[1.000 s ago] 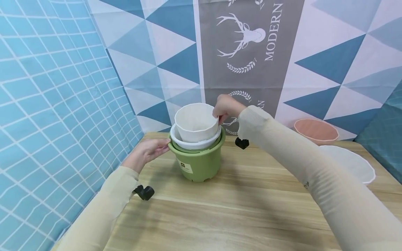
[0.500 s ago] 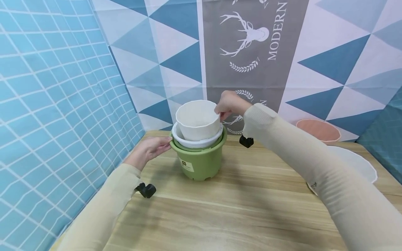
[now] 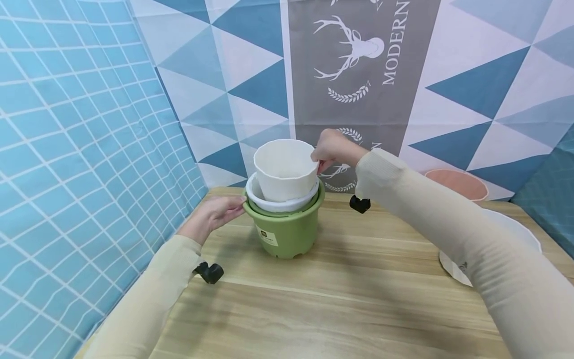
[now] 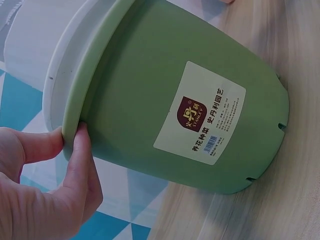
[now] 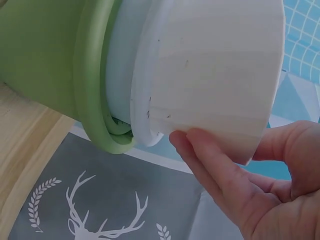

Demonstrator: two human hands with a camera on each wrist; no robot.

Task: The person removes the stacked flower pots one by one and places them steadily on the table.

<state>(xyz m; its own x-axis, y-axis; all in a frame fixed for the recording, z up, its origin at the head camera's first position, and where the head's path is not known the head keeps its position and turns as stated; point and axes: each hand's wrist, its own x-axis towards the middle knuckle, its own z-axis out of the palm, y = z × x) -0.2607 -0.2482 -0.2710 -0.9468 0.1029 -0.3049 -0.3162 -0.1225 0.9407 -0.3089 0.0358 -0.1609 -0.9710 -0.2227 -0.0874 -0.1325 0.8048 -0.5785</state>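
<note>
Head: sleeve [image 3: 448,229] overlaps vessel [image 3: 520,234]; left grip [image 3: 214,213] pinches green pot [image 3: 293,234], right grip [image 3: 334,148] white pot [image 3: 287,185]

Wood-grain table [image 3: 314,309] before you. On your left, blue cloth [image 3: 67,149] gridded in white, rippled. Facing you, triangle-patterned backdrop [image 3: 255,80] in blues and white; its grey panel [image 3: 307,94] carries a white stag's head, leaf sprigs, sideways MODERN. To your right, salmon pot [image 3: 457,183] near the backdrop; white vessel [image 3: 516,230] nearer you, partly hidden. Teal fabric [image 3: 550,184] far right.
</note>
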